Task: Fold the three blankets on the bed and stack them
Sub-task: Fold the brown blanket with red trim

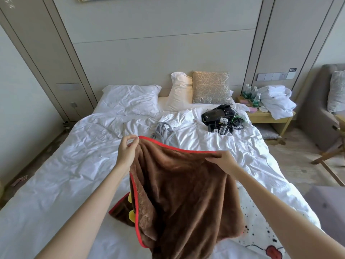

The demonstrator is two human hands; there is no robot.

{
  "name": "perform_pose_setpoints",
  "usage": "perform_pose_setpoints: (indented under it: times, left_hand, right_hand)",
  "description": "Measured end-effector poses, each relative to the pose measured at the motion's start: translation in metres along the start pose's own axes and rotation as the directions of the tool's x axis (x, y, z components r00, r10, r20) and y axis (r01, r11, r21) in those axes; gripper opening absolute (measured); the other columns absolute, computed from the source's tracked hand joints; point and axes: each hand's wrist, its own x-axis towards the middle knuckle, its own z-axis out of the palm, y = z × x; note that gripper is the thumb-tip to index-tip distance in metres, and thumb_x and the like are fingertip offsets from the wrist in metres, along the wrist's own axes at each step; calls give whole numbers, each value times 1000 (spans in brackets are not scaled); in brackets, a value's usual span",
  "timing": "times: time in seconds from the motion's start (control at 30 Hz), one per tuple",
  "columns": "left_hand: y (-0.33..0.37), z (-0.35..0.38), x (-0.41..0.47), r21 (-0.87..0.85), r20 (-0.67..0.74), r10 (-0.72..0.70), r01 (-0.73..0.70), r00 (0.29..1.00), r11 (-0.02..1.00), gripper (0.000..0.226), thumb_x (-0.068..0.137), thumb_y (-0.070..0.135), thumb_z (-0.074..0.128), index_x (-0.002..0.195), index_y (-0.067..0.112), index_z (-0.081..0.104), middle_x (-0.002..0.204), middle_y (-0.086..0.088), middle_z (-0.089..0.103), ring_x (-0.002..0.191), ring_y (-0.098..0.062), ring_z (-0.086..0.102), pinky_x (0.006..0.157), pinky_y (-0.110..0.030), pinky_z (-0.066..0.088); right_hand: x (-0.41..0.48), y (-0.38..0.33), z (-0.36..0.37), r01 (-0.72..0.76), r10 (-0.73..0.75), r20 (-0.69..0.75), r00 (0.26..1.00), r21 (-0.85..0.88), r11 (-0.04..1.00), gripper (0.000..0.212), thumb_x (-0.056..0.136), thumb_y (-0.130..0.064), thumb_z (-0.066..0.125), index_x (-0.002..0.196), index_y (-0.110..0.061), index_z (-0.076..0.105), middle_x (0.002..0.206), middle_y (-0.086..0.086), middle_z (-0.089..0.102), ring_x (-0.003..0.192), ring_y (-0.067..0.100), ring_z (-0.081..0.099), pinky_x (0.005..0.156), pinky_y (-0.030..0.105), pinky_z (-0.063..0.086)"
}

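A: What is the head camera showing?
B: The left hand [127, 153] and right hand [224, 161] are each pinching the red-trimmed top edge of a brown fleece blanket [183, 199], lifting it above the bed [61, 174].
A: And the other blankets?
B: A white one with black spots and red print [261, 234] is lying flat beneath it; a grey one [166, 133] is lying crumpled just behind.

Three blankets: brown [186, 193], grey [165, 130], white spotted [261, 230]. Three pillows [130, 99] at upper centre. About five bottles [251, 94] upper right. Two hands [127, 152].
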Motion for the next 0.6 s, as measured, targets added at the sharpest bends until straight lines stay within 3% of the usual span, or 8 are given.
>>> perform_pose_setpoints:
  times: [0.13, 0.2, 0.3, 0.37, 0.43, 0.47, 0.53, 0.6]
  left_hand:
    - [11, 27, -18, 48, 206, 91, -103, 974, 993, 22, 96, 14, 60, 117, 9, 63, 107, 5, 65, 82, 14, 61, 70, 0, 41]
    - [21, 40, -26, 56, 377, 88, -117, 922, 992, 27, 97, 24, 59, 123, 17, 64, 123, 8, 63, 98, 13, 58, 79, -2, 42]
    - [39, 66, -36, 58, 556, 10, -50, 831, 997, 32, 100, 38, 50, 126, 25, 64, 127, 12, 64, 116, 3, 57, 90, -10, 45]
    - [48, 75, -38, 67, 583, -106, 83, 806, 994, 39, 101, 43, 46, 132, 23, 60, 133, 5, 62, 123, -7, 56, 91, -16, 49]
    - [43, 75, -39, 8, 641, -48, 56, 766, 998, 33, 97, 50, 49, 120, 33, 66, 125, 11, 66, 121, -6, 57, 101, -20, 44]
    - [40, 72, -39, -13, 630, -6, 19, 777, 1000, 28, 97, 48, 51, 110, 32, 69, 117, 9, 68, 118, -8, 59, 101, -23, 42]
    - [33, 64, -33, -25, 505, 38, -30, 862, 999, 25, 98, 41, 54, 102, 21, 67, 105, 0, 67, 113, -14, 61, 98, -31, 41]
    - [30, 60, -24, -44, 387, 104, -94, 916, 995, 24, 99, 35, 54, 92, 14, 63, 86, 2, 63, 88, -8, 62, 85, -29, 43]
  right_hand:
    - [2, -70, 5, 177, -187, 127, 974, 89, 980, 13, 79, -6, 74, 84, -18, 76, 75, -13, 71, 69, -9, 60, 71, 8, 43]
    - [2, -100, 9, 243, -260, 182, 948, 109, 964, 12, 79, -7, 75, 89, -13, 77, 79, -10, 72, 71, -10, 60, 71, 4, 42]
    - [4, -129, 15, 298, -314, 284, 906, 99, 949, 10, 80, -6, 73, 90, -5, 75, 81, -1, 69, 77, 1, 57, 76, 15, 42]
    - [8, -135, 13, 290, -304, 321, 897, 90, 953, 10, 80, -4, 70, 88, 1, 72, 80, 5, 63, 78, 8, 53, 76, 24, 39]
    - [12, -132, 8, 248, -267, 320, 909, 98, 964, 8, 79, -3, 70, 86, 1, 71, 78, 8, 62, 77, 12, 53, 75, 26, 37]
    - [14, -126, 5, 226, -243, 317, 917, 90, 970, 7, 80, -6, 72, 85, -2, 71, 75, 7, 61, 73, 11, 53, 71, 25, 38]
    - [16, -110, 1, 182, -182, 309, 934, 26, 983, 10, 80, -17, 76, 80, -9, 71, 65, 1, 56, 60, 8, 49, 59, 21, 35]
    - [16, -88, -3, 130, -109, 313, 944, -49, 990, 23, 78, -28, 79, 74, -9, 68, 62, -1, 49, 57, 9, 45, 53, 21, 31]
